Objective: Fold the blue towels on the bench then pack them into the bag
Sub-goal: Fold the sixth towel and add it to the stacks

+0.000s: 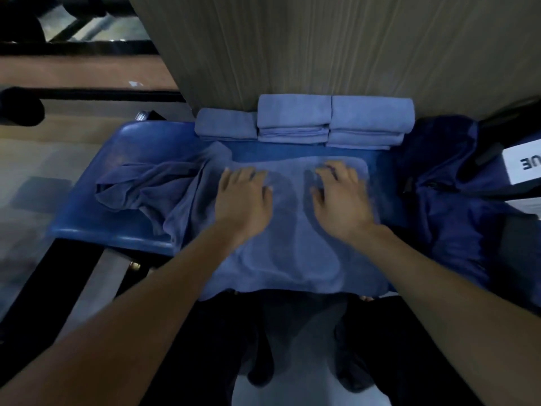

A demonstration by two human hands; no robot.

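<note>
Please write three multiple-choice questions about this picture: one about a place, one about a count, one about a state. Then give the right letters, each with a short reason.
1. Where are the folded towels?
A. at the far edge of the bench, against the wall
B. on the floor
C. inside the bag

2. How many stacks do the folded towels form?
A. one
B. three
C. six

3. How do the hands lie on the spread towel?
A. both clenched into fists
B. both flat, fingers straight
C. one lifted off it

Answers: 1 A, they sit side by side below the wall panel. 2 B, three stacks show. 3 B, the left hand and right hand press flat on it.
</note>
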